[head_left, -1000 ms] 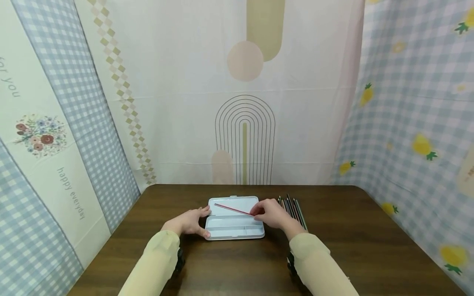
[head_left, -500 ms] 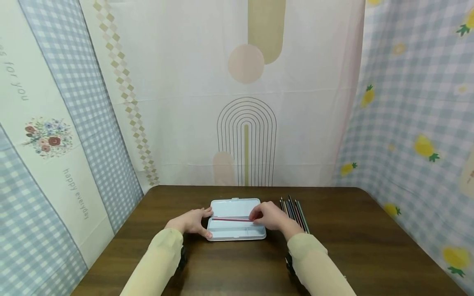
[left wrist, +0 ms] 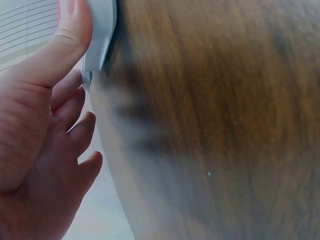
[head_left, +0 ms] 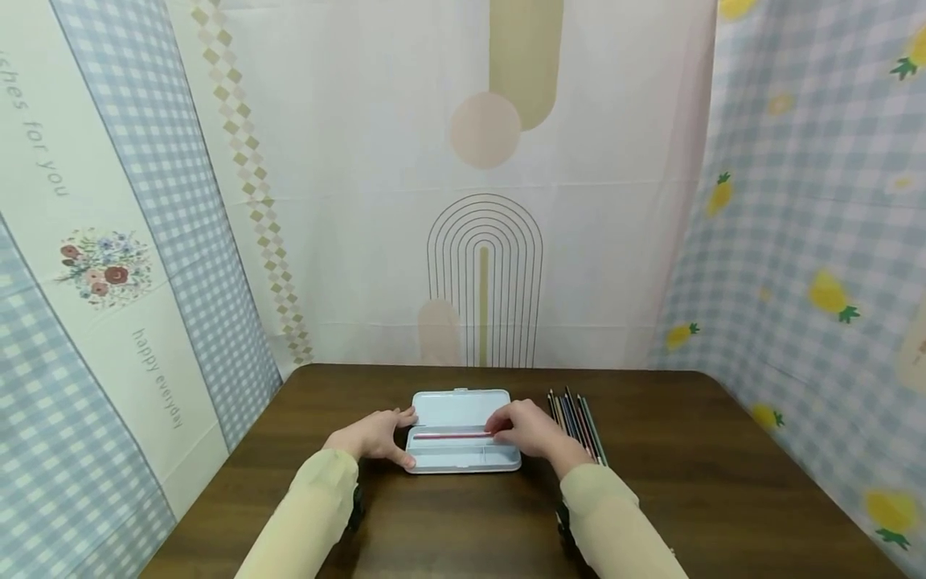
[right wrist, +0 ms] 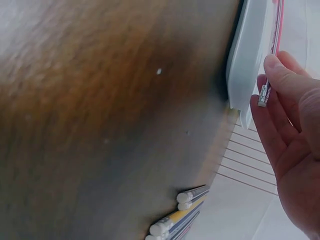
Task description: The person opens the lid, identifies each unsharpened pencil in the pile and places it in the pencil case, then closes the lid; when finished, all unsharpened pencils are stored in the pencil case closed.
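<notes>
A pale pencil case (head_left: 452,469) lies unfolded on the table, its lid (head_left: 459,408) laid back on the far side. My right hand (head_left: 526,428) pinches a red pencil (head_left: 450,436) near its right end. That pencil lies lengthwise along the case's long rear compartment. In the right wrist view, the pencil's metal-banded end (right wrist: 263,95) shows between thumb and fingers. My left hand (head_left: 372,437) touches the left side of the case with fingers spread. Its thumb (left wrist: 75,35) lies against the case wall (left wrist: 102,35) in the left wrist view.
Several pencils (head_left: 579,422) lie side by side to the right of the case, partly behind my right wrist. Their eraser ends (right wrist: 160,228) show in the right wrist view. The dark wooden table (head_left: 448,531) ends at a patterned cloth (head_left: 362,241) hanging behind it.
The red pencil was slanted over the lid; my right hand has brought it nearer and lowered it level into the rear compartment. My left hand has stayed at the case's left side.
</notes>
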Motion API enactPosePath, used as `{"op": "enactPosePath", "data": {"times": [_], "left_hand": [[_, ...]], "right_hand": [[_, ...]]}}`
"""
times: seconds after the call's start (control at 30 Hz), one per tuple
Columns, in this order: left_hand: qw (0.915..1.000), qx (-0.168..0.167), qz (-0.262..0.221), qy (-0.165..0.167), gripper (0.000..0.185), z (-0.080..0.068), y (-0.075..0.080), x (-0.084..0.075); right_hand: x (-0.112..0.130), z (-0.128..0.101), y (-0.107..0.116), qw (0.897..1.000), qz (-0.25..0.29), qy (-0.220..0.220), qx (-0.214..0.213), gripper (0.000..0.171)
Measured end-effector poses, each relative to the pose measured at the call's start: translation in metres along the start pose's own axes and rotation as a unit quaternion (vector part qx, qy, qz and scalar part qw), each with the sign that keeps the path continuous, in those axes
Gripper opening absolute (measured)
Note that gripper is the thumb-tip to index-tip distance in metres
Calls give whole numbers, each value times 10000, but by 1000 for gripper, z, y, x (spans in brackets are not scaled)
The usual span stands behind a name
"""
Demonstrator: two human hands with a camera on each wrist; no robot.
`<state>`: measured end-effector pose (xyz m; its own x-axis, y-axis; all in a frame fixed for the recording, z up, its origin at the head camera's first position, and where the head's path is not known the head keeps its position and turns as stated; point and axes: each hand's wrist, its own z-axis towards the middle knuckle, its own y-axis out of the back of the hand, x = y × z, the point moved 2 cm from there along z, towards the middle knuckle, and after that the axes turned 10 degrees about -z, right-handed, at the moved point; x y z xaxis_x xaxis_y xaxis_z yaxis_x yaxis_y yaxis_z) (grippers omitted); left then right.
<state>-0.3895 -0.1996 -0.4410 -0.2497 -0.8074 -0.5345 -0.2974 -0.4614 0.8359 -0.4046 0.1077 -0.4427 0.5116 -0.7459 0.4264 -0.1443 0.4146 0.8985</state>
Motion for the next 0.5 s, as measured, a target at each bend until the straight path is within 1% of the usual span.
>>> {"op": "enactPosePath", "data": {"times": [0.1, 0.33, 0.5], "left_hand": [[10000, -2, 15, 24, 94, 0, 0, 0], [9998, -10, -101, -150, 92, 2, -4, 1], [9999, -61, -141, -20, 92, -3, -1, 4]], "right_hand": [[3, 0, -1, 9999, -38, 95, -24, 15], [4, -2, -3, 9992, -375, 166, -28, 14], [6, 3, -5, 9986, -435, 299, -83, 13]]}}
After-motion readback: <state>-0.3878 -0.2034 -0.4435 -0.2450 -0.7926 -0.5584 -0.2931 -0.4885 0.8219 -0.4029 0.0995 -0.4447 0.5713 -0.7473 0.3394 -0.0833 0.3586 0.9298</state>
